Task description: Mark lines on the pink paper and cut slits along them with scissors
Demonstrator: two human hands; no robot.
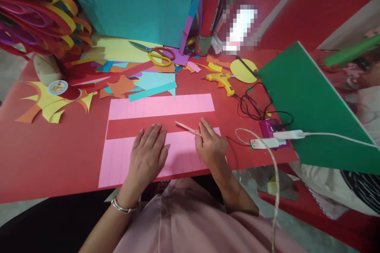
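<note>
My left hand [147, 153] lies flat with fingers stretched out on the near pink paper sheet [118, 162], which is ruled with thin lines. My right hand [209, 144] rests on the same sheet's right end, fingers closed round a pink pencil [185, 126] whose tip points up-left over the red strip [139, 126] between the two pink sheets. The far pink sheet [162, 106] lies just beyond, also ruled.
Scissors [156, 52] with yellow handles, paper scraps [142, 81] and a yellow glue gun [222, 81] with black cord lie farther back. A green board [308, 102] leans at the right, a teal board [133, 0] stands behind, and paper flowers [38, 12] are far left.
</note>
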